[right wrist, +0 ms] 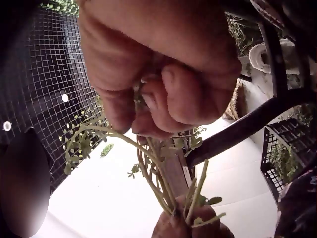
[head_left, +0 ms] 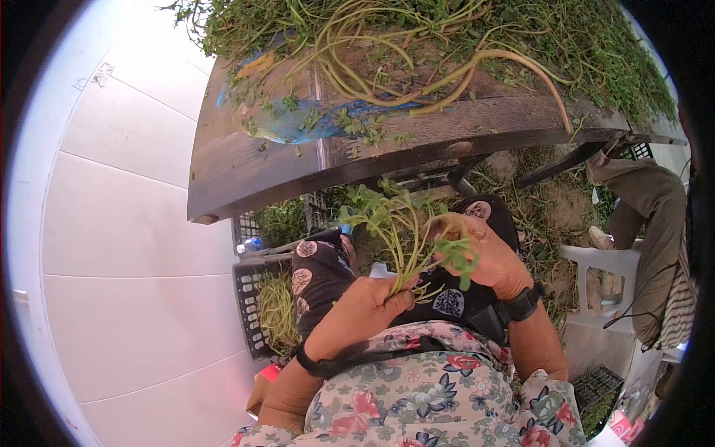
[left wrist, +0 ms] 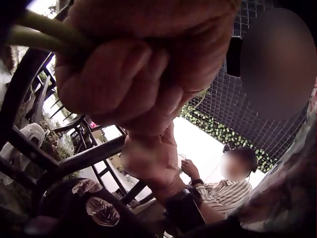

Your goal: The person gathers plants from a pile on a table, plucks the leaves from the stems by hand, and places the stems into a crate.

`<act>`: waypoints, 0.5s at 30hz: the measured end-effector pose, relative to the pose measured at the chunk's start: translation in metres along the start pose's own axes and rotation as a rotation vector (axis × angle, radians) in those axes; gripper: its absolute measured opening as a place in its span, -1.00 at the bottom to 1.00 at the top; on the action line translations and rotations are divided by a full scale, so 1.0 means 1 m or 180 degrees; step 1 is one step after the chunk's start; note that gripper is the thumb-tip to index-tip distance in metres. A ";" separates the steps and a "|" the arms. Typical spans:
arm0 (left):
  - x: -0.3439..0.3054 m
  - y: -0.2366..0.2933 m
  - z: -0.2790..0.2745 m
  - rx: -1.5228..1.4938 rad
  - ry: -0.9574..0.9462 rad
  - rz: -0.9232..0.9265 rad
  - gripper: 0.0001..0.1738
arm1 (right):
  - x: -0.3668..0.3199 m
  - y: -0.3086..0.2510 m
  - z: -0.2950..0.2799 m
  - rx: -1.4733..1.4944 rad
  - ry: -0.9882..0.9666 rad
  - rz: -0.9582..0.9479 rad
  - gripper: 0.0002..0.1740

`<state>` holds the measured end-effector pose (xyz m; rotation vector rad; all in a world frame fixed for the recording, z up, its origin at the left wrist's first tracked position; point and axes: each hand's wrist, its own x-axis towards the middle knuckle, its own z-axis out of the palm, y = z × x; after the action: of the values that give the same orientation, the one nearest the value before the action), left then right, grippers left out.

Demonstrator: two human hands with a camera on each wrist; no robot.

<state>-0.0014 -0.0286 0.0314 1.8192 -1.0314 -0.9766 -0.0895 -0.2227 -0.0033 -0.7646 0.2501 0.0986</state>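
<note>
My left hand (head_left: 363, 309) grips a small bunch of leafy green stems (head_left: 401, 231) low down, above my lap, with the leaves fanning up and away. In the left wrist view, its fingers curl tightly and two stems (left wrist: 47, 30) come out at one side. My right hand (head_left: 482, 252) is beside the top of the bunch. Seen in the right wrist view, its thumb and curled fingers pinch a bit of the greens (right wrist: 138, 96). Several short, bare stem ends (right wrist: 197, 191) stick up from the left fist there.
A dark wooden table (head_left: 417, 153) stands ahead, heaped with greens (head_left: 596, 52) and long loose stems. A black crate (head_left: 249, 305) of stems is at left by the white wall (head_left: 141, 223). Loose greens cover the floor. A white stool (head_left: 603, 261) and another person's leg (head_left: 644, 216) are at right.
</note>
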 end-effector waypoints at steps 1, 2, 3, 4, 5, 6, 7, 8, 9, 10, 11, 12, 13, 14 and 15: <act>0.000 0.002 -0.001 0.0051 -0.0038 0.0000 -0.80 | 0.000 0.000 -0.002 -0.0104 -0.0109 -0.0013 -0.75; 0.001 0.004 -0.003 0.0102 -0.0078 0.0001 -0.80 | -0.001 -0.001 -0.005 -0.0208 -0.0215 -0.0028 -0.78; 0.002 0.006 -0.004 0.0152 -0.0119 0.0003 -0.81 | -0.002 -0.001 -0.007 -0.0312 -0.0320 -0.0042 -0.80; 0.002 0.005 -0.003 0.0232 -0.0068 0.0110 -0.81 | -0.002 -0.002 -0.007 -0.0253 -0.0172 -0.0050 -0.82; 0.001 0.003 -0.002 0.0312 -0.0015 0.0221 -0.81 | -0.003 -0.003 -0.005 -0.0197 -0.0025 -0.0059 -0.84; 0.002 0.001 -0.001 0.0389 0.0040 0.0336 -0.81 | -0.003 -0.005 -0.005 -0.0145 0.0123 -0.0067 -0.87; 0.001 0.000 0.000 0.0355 0.0029 0.0237 -0.81 | -0.003 -0.007 -0.006 -0.0167 0.0269 -0.0153 -0.88; -0.001 -0.001 -0.001 0.0322 0.0018 0.0134 -0.81 | -0.003 -0.010 -0.009 -0.0186 0.0412 -0.0237 -0.87; -0.003 -0.002 -0.003 0.0293 0.0007 0.0029 -0.81 | -0.003 -0.013 -0.011 -0.0200 0.0554 -0.0322 -0.86; -0.003 -0.001 -0.006 0.0280 -0.0045 -0.0080 -0.81 | -0.005 -0.017 -0.012 -0.0354 0.0611 -0.0286 -0.87; -0.004 0.003 -0.011 0.0269 -0.0098 -0.0190 -0.81 | -0.008 -0.021 -0.013 -0.0503 0.0667 -0.0251 -0.88; -0.005 0.006 -0.015 0.0257 -0.0150 -0.0300 -0.81 | -0.009 -0.025 -0.013 -0.0654 0.0722 -0.0215 -0.89; -0.006 0.007 -0.017 0.0270 -0.0116 -0.0295 -0.80 | -0.010 -0.028 -0.014 -0.1147 0.0741 -0.0280 -0.89; -0.007 0.007 -0.018 0.0282 -0.0085 -0.0293 -0.79 | -0.011 -0.030 -0.015 -0.1637 0.0759 -0.0343 -0.89; -0.007 0.007 -0.019 0.0292 -0.0054 -0.0289 -0.78 | -0.012 -0.031 -0.016 -0.2130 0.0775 -0.0403 -0.89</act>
<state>0.0112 -0.0191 0.0467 1.9507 -1.0263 -1.0150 -0.0984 -0.2561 0.0096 -1.4595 0.4067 -0.0364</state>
